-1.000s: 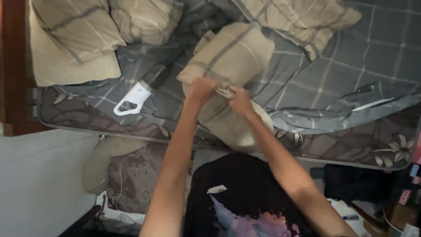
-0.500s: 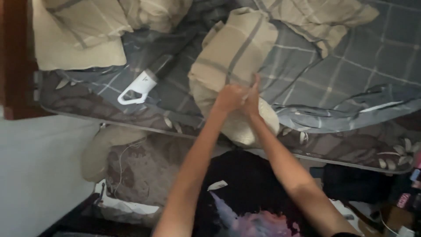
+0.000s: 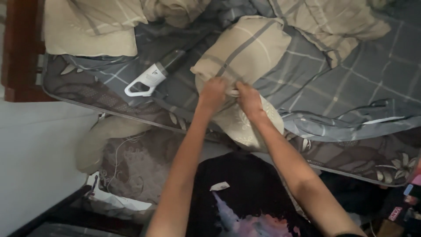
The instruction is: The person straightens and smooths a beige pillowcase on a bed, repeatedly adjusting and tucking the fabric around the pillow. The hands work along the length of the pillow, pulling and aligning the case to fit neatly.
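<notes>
Your left hand [image 3: 213, 93] and right hand [image 3: 248, 97] have spread apart again since half a second ago, fingers clamped on the open hem of the beige plaid pillowcase [image 3: 243, 50]. The pillow [image 3: 245, 127], half covered, overhangs the bed's [image 3: 87, 94] near edge.

Dim room, wooden headboard [image 3: 19, 48], floral mattress [image 3: 351, 153], pale wall [image 3: 35, 166]

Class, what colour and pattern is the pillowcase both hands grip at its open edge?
Beige pillowcase with grey and white check lines; head view.
</notes>
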